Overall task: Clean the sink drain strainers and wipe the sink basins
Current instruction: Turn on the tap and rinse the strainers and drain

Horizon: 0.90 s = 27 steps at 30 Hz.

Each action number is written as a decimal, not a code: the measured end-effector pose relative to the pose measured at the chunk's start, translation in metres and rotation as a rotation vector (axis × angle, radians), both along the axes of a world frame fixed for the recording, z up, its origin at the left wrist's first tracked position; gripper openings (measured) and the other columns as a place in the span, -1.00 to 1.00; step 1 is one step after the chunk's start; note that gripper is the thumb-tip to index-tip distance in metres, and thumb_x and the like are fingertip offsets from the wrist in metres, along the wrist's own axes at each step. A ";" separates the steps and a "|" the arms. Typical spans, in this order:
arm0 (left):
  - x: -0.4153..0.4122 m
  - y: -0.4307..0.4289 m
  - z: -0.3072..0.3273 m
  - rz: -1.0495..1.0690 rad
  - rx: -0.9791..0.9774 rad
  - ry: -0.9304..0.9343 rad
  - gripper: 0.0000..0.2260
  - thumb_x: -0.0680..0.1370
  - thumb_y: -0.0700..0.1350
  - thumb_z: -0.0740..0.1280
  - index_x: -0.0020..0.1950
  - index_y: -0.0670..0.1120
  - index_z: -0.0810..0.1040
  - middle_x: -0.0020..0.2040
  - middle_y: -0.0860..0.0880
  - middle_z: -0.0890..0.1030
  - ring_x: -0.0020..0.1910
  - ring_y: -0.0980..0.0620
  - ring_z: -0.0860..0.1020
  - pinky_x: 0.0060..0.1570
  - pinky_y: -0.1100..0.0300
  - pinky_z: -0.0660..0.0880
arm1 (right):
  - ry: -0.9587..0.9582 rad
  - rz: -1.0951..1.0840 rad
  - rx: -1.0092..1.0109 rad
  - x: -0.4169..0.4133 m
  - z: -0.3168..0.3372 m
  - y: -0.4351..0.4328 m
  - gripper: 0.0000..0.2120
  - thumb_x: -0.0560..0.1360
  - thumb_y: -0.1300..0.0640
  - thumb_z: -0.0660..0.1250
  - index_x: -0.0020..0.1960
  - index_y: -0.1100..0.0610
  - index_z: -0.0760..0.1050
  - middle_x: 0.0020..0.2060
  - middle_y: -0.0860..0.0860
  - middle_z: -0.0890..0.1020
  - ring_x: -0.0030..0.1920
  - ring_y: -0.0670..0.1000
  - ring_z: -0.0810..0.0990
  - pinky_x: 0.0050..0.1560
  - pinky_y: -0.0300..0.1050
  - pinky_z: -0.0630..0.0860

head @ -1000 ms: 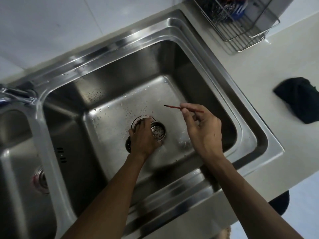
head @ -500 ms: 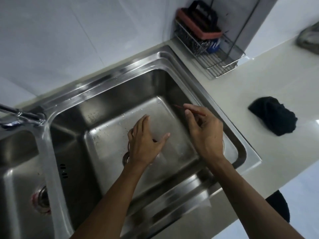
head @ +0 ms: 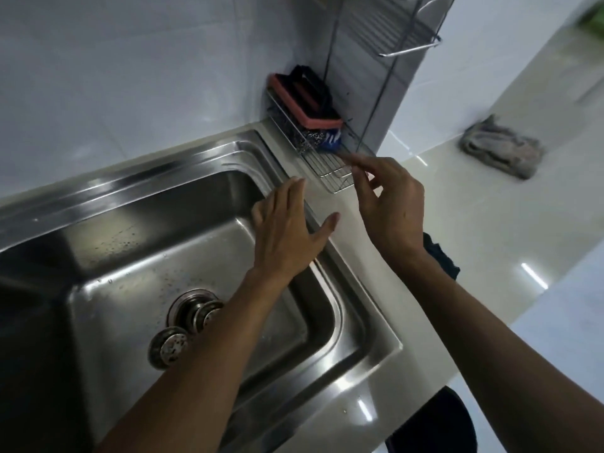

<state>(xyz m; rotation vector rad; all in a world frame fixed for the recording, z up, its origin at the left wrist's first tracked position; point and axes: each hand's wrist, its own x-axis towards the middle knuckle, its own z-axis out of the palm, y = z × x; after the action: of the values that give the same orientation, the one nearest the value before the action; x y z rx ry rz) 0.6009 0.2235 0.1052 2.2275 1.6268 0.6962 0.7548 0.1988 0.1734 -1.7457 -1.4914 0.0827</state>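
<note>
The steel sink basin (head: 108,223) fills the left. At its drain (head: 188,304) one strainer basket (head: 206,317) sits tilted, partly hidden by my left forearm. A second round strainer (head: 168,346) lies on the basin floor just in front of it. My left hand (head: 287,233) hovers over the basin's right rim, fingers spread and holding nothing. My right hand (head: 389,207) is over the counter at the wire rack (head: 327,173), pinching a thin red stick (head: 341,155) that is blurred and points into the rack.
The rack holds a pink-and-black scrub pad (head: 304,103), steel wool (head: 310,138) and a blue item (head: 331,142). A grey cloth (head: 503,152) lies on the pale counter at far right. A dark cloth (head: 441,256) shows behind my right wrist. A wire shelf (head: 392,31) hangs above.
My left hand let go of the strainer and rose to the basin's right rim. My right hand carried the stick up to the wire rack. The view swung right.
</note>
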 end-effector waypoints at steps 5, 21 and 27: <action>0.015 0.014 -0.001 0.044 0.038 0.051 -0.19 0.56 0.45 0.19 0.63 -0.06 0.25 0.62 -0.07 0.29 0.58 -0.04 0.27 0.50 -0.15 0.22 | -0.177 -0.025 -0.018 0.021 -0.008 0.025 -0.73 0.66 0.00 0.26 0.31 -0.06 0.60 0.10 -0.09 0.67 -0.06 -0.01 0.59 -0.11 -0.13 0.53; 0.019 0.021 -0.007 0.093 0.023 0.119 -0.17 0.53 0.46 0.21 0.63 -0.04 0.23 0.65 -0.05 0.23 0.61 -0.02 0.20 0.53 -0.11 0.15 | -0.526 0.054 -0.023 0.037 -0.034 0.070 -0.71 0.69 0.01 0.18 0.26 0.04 0.61 0.16 -0.07 0.65 0.04 0.08 0.53 -0.32 -0.04 0.52; 0.018 0.016 -0.011 0.113 0.005 0.116 -0.19 0.53 0.44 0.23 0.63 -0.02 0.23 0.65 -0.05 0.22 0.61 -0.04 0.19 0.52 -0.07 0.12 | -0.487 0.115 -0.090 0.044 -0.040 0.072 -0.56 0.64 -0.25 0.14 0.29 -0.01 0.58 0.19 -0.10 0.62 0.10 0.05 0.51 -0.29 -0.12 0.46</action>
<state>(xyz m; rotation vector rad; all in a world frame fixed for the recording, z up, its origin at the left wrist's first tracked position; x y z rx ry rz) 0.6188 0.2396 0.0940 2.2317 1.8200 0.6095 0.7990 0.2712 0.1334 -1.8341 -1.9616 -0.2361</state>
